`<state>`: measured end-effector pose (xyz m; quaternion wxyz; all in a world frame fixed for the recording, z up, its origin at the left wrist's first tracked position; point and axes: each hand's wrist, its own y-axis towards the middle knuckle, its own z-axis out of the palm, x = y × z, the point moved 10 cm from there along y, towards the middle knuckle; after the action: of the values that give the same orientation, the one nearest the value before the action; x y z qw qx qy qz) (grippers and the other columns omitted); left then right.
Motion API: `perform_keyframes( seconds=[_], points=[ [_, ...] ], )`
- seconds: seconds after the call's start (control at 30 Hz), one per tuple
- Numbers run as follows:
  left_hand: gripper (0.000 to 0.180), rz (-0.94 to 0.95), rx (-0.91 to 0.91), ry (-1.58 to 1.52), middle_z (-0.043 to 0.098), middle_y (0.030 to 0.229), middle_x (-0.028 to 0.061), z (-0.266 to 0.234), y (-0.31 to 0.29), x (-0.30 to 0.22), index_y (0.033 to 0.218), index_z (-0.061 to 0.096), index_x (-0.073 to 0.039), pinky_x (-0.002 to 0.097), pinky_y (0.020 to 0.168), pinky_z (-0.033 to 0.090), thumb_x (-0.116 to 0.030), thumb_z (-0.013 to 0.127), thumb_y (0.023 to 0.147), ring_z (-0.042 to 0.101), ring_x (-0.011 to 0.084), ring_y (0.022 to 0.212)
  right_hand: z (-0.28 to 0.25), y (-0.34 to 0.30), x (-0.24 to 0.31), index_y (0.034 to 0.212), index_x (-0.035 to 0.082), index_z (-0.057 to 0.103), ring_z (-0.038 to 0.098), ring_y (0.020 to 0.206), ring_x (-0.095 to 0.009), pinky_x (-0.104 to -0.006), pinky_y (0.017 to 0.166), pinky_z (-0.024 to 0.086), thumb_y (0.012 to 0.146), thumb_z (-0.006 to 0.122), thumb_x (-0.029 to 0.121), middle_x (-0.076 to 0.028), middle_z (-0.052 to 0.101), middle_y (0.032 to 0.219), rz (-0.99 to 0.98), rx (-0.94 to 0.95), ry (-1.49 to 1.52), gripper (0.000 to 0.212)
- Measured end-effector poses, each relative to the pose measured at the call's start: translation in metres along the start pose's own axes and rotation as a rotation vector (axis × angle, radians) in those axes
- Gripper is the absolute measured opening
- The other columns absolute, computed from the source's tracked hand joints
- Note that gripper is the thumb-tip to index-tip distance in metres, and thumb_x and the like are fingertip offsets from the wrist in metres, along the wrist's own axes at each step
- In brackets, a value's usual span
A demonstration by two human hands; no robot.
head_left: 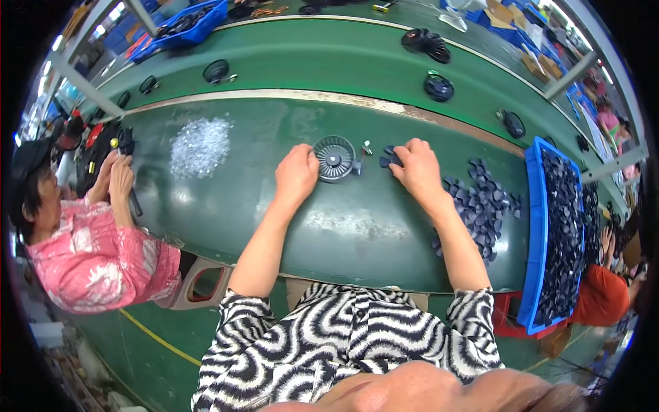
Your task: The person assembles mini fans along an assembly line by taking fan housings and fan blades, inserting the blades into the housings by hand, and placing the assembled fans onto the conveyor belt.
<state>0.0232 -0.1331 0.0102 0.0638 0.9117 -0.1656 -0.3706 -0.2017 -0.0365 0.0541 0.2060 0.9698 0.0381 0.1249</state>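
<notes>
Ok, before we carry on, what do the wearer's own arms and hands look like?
The left hand and right hand are ungloved, and the forearms are bare. The short sleeves have wavy black and white stripes and end near the elbows.

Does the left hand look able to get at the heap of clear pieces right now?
Probably yes: only green tabletop lies between left hand and heap, though that hand seems to hold the black fan housing.

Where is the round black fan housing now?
In the head view, the round black fan housing is near the middle, on the green table, just right of the left hand.
</notes>
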Motion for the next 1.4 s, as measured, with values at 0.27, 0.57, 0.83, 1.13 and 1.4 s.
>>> perform_keyframes(
  seconds=[0.27,0.57,0.83,1.13,1.4],
  points=[
    [0.018,-0.357,0.131,-0.921,0.061,0.079,0.0053,0.017,0.008,0.013,0.099,0.058,0.001,0.0279,0.054,0.050,-0.016,0.054,0.095,0.057,0.0111,0.063,0.010,-0.004,-0.043,0.102,0.006,0.064,0.062,0.080,-0.032,-0.0410,0.071,0.050,0.076,0.071,0.027,-0.014,0.063,0.086,0.277,0.161,-0.003,0.034],
    [0.030,-0.610,0.301,-1.394,0.064,0.094,0.0115,0.039,-0.006,0.015,0.100,0.057,0.001,0.0389,0.079,0.058,-0.029,0.053,0.097,0.066,0.0209,0.086,-0.066,0.012,0.042,0.106,0.004,0.064,0.053,0.063,-0.015,-0.0261,0.060,0.047,0.074,0.076,0.010,-0.007,0.058,0.081,0.099,-0.186,0.348,0.035],
    [0.041,-0.467,0.465,-1.368,0.064,0.094,0.0049,0.037,-0.018,-0.029,0.102,0.061,-0.006,0.0271,0.068,0.051,-0.046,0.054,0.095,0.061,0.0128,0.080,-0.007,0.031,0.106,0.099,0.007,0.058,0.059,0.089,-0.031,-0.0434,0.069,0.050,0.076,0.070,0.018,-0.011,0.055,0.089,-0.041,0.113,0.187,0.028],
    [0.027,-0.262,0.254,-1.149,0.062,0.090,0.0025,0.014,-0.005,-0.016,0.107,0.059,0.003,0.0244,0.071,0.048,-0.014,0.067,0.087,0.055,0.0080,0.078,-0.027,0.050,0.106,0.116,0.006,0.058,0.061,0.091,-0.030,-0.0381,0.078,0.050,0.072,0.074,0.006,-0.013,0.060,0.100,-0.110,-0.173,0.289,0.047],
    [0.032,-0.014,0.341,-0.903,0.065,0.085,0.0093,0.027,-0.021,-0.040,0.101,0.059,0.006,0.0300,0.073,0.049,-0.019,0.068,0.083,0.058,0.0123,0.079,0.039,0.034,0.059,0.089,-0.003,0.062,0.053,0.067,-0.010,-0.0288,0.062,0.045,0.072,0.077,0.019,-0.005,0.060,0.071,0.205,0.491,0.665,0.031]
  ],
)
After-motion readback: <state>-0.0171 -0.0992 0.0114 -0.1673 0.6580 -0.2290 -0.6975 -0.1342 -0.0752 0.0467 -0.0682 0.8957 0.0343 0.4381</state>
